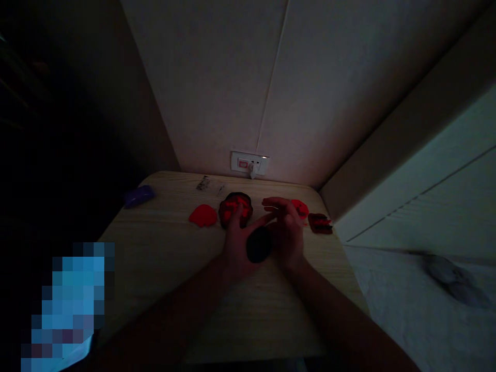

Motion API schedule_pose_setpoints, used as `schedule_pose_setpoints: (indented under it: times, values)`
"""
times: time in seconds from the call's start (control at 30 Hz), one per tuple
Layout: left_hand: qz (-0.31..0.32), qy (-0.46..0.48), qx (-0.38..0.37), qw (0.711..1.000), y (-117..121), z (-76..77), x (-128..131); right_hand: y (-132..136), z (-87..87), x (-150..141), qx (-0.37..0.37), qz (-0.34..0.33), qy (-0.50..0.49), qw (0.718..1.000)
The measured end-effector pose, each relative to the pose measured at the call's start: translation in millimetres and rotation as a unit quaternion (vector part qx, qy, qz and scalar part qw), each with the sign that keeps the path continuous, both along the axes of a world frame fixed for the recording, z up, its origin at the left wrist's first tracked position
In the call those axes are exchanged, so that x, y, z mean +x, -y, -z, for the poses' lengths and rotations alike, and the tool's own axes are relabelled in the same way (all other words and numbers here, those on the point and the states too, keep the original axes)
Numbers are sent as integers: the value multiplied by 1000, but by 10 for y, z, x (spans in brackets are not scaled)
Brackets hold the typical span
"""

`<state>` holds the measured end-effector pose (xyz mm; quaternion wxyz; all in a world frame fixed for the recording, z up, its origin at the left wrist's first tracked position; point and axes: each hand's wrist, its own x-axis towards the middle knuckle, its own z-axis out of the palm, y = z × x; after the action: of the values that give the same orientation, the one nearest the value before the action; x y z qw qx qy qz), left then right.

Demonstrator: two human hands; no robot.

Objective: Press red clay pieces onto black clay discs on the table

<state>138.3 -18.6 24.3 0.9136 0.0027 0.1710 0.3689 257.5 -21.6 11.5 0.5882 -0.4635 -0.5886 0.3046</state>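
The room is dim. My left hand (235,238) and my right hand (287,232) meet over a light wooden table (163,258). Between them sits a dark rounded object (259,245), which both hands touch; I cannot make out what it is. My left fingers reach toward a round black and red piece (235,207) just beyond. My right fingers look partly stretched out above the dark object.
A flat red piece (203,215) lies left of the round one. More red pieces (300,207) and a red-black part (320,223) lie at the right. A purple object (138,196) sits at the table's left edge. A wall socket (248,163) is behind. A bed (426,289) stands at the right.
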Motion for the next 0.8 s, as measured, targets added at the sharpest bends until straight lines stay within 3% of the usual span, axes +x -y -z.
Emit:
schedule_pose_setpoints:
  times: [0.13,0.27,0.37,0.6,0.8]
  values:
    - [-14,-17,-2,1000,-31,-72,-54,14,-34,103,56,-36,109,992]
    - [-24,-23,-15,999,-67,-139,-108,-15,-93,111,104,-85,233,963]
    - [-36,-25,-6,999,-94,-146,-145,-27,-89,86,115,-92,267,952]
    - [-80,-74,55,992,-125,-123,-215,6,-29,40,80,-61,234,967]
    - [-93,-79,114,986,-122,-67,-192,-10,-14,16,0,-85,105,991]
